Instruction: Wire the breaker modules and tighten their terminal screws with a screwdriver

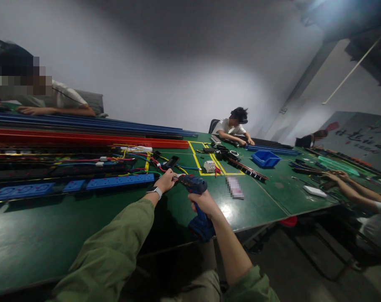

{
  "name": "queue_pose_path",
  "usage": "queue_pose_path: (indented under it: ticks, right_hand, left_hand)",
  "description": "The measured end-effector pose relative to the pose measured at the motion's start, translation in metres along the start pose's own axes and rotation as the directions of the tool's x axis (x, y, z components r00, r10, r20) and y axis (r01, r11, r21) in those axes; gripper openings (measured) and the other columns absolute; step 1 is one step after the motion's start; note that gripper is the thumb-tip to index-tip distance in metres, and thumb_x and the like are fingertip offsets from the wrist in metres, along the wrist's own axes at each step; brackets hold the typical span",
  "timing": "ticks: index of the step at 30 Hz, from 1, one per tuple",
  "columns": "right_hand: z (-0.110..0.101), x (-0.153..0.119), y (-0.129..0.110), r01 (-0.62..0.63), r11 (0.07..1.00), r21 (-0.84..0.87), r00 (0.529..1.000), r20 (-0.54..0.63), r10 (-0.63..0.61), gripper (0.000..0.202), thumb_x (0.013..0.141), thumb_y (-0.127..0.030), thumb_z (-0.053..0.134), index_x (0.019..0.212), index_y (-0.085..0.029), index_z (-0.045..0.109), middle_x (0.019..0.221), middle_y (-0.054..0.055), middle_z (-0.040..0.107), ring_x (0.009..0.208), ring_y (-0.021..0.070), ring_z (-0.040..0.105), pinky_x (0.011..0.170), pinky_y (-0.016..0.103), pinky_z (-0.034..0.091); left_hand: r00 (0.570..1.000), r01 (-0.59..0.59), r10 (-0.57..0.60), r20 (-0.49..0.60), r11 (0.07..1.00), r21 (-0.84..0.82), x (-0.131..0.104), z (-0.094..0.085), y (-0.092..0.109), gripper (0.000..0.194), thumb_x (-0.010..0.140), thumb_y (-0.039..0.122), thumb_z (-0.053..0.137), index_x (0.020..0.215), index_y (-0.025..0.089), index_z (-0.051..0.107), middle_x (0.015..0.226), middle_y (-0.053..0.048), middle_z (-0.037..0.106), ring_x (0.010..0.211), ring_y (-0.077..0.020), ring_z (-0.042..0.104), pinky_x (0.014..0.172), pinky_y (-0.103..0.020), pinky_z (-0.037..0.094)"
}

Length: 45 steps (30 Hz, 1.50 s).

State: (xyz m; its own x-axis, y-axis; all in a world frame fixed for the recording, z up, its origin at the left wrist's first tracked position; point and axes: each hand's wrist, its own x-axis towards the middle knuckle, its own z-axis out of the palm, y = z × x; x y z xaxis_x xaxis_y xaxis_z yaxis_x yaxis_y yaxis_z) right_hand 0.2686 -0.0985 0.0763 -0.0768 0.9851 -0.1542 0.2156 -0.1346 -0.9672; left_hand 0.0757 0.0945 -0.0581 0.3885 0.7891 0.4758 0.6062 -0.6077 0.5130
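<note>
My right hand (206,203) is wrapped round the handle of a blue cordless drill (201,224), its nose pointing left. At the drill's tip is my left hand (165,180), fingers pinched together near the bit; what they grip, if anything, is too small to make out. Just beyond my left hand lies a small black part (171,162) among coloured wires (136,156). To its left runs a blue socket strip (119,181) along the green table (115,226). A white terminal block (209,166) sits beyond the drill, inside yellow tape lines.
Red rails (83,137) and blue rails (92,122) lie lengthwise at the back left. A blue bin (265,159) stands to the right. A co-worker (229,128) sits across the table; others are at left and right. A white device (314,191) lies near the right edge.
</note>
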Motion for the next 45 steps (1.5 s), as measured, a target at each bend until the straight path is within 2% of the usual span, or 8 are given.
queue_pose_path:
  ticks: [10, 29, 38, 45]
  right_hand:
    - [0.0, 0.005, 0.009, 0.051, 0.998, 0.032, 0.999, 0.007, -0.052, 0.013, 0.069, -0.019, 0.06, 0.081, -0.018, 0.056, 0.048, -0.007, 0.05, 0.038, 0.0112, 0.05, 0.04, 0.021, 0.036]
    - [0.0, 0.002, 0.008, 0.026, 0.999, 0.038, 1.0, 0.0, -0.026, 0.011, 0.069, -0.022, 0.063, 0.077, -0.019, 0.056, 0.047, -0.007, 0.049, 0.038, 0.0103, 0.049, 0.04, 0.021, 0.035]
    - [0.0, 0.002, 0.009, 0.025, 0.999, 0.046, 1.0, 0.005, -0.026, 0.012, 0.07, -0.022, 0.064, 0.079, -0.019, 0.056, 0.047, -0.007, 0.049, 0.039, 0.0106, 0.049, 0.04, 0.02, 0.035]
    - [0.0, 0.0, 0.009, 0.004, 1.0, 0.019, 1.0, -0.015, -0.003, 0.01, 0.07, -0.024, 0.063, 0.072, -0.019, 0.054, 0.043, -0.006, 0.048, 0.037, 0.0104, 0.047, 0.04, 0.021, 0.034]
  left_hand:
    - [1.0, -0.022, 0.022, 0.002, 1.0, 0.019, -0.001, -0.004, 0.004, 0.019, 0.089, 0.023, 0.056, 0.098, 0.017, 0.072, 0.099, -0.006, 0.054, 0.083, -0.0154, 0.057, 0.089, -0.03, 0.051]
    - [1.0, -0.011, 0.011, -0.012, 1.0, 0.006, -0.001, -0.001, 0.0, 0.019, 0.086, 0.023, 0.058, 0.096, 0.017, 0.073, 0.097, -0.006, 0.055, 0.083, -0.0155, 0.056, 0.087, -0.031, 0.052]
    - [1.0, -0.02, 0.02, -0.003, 1.0, 0.016, -0.002, 0.0, -0.002, 0.02, 0.089, 0.027, 0.055, 0.097, 0.018, 0.072, 0.098, -0.006, 0.054, 0.083, -0.0161, 0.058, 0.086, -0.03, 0.052]
    - [1.0, -0.007, 0.007, -0.007, 1.0, 0.019, -0.002, 0.001, -0.003, 0.024, 0.091, 0.031, 0.054, 0.1, 0.018, 0.072, 0.101, -0.006, 0.054, 0.084, -0.0164, 0.059, 0.086, -0.031, 0.052]
